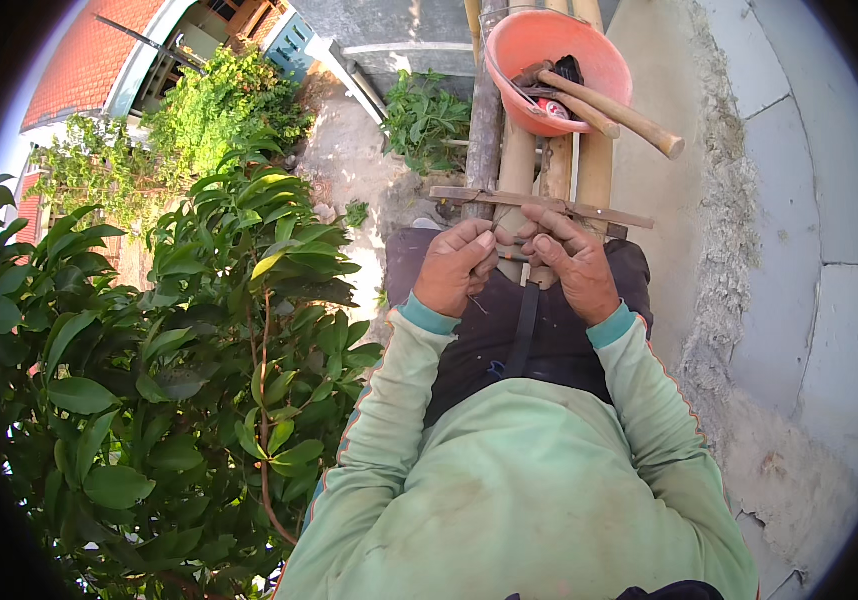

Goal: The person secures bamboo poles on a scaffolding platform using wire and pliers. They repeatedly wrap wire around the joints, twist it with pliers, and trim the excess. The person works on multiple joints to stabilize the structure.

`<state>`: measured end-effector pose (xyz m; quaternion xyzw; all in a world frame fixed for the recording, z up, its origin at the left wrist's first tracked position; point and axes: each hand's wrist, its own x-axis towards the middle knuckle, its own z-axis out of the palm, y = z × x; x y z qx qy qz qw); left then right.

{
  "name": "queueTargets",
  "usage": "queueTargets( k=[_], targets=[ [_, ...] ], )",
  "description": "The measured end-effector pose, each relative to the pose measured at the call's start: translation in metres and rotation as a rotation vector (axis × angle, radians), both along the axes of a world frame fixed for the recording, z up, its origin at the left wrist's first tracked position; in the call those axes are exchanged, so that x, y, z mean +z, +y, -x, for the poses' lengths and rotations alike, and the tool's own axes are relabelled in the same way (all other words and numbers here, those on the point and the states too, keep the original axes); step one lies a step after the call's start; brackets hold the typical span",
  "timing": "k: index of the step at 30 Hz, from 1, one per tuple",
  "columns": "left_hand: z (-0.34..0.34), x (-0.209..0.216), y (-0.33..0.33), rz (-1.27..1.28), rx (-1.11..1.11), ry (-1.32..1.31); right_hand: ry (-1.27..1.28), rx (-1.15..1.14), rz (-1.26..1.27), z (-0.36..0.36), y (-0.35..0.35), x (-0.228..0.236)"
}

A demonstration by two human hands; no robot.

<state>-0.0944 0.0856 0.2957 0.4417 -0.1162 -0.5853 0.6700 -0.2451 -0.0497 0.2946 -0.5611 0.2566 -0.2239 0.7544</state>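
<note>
In front of my dark-trousered lap, my left hand (459, 264) is closed in a pinch. A thin dark strand (501, 217), like wire or string, shows at its fingertips. Close beside it, my right hand (576, 262) is closed too, thumb bent toward the curled fingers. What the right fingers pinch is too small to make out. Just beyond both hands, a narrow wooden crosspiece (614, 214) lies across several poles (517, 165). A dark strap (524, 335) runs down the middle of my lap.
A pink bucket (609, 75) with wooden-handled tools (639, 122) sits on the poles ahead. A rough-edged grey wall (799, 200) rises close on my right. Leafy branches (139, 420) crowd my left side, and ground (349, 150) lies far below, near a tiled-roof house (89, 55).
</note>
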Motion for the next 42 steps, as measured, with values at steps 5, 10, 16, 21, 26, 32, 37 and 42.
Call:
queueTargets(
  k=[5,10,16,21,26,32,37,42],
  targets=[
    [-0.007,0.015,-0.002,-0.015,-0.272,0.037,0.000,0.278,-0.236,-0.009,-0.033,0.019],
    [-0.008,0.021,-0.002,-0.024,-0.279,0.124,0.008,0.320,-0.234,-0.013,-0.031,0.011],
    [-0.008,0.027,0.015,-0.067,-0.309,0.026,-0.012,0.373,-0.246,-0.012,-0.008,0.015],
    [-0.003,0.035,0.047,-0.051,-0.413,0.202,-0.107,0.324,0.320,-0.003,0.021,0.013],
    [0.008,0.036,0.065,-0.181,-0.502,-0.022,0.010,0.473,0.612,0.006,0.027,0.017],
    [-0.012,0.021,0.096,-0.172,0.031,0.017,0.290,0.226,0.544,0.025,-0.019,-0.014],
    [-0.031,-0.001,0.148,-0.074,0.380,0.174,0.436,0.240,0.766,0.021,-0.022,-0.038],
    [-0.024,-0.024,0.223,-0.065,0.785,0.202,0.362,0.285,0.989,-0.004,-0.007,-0.062]
  ],
)
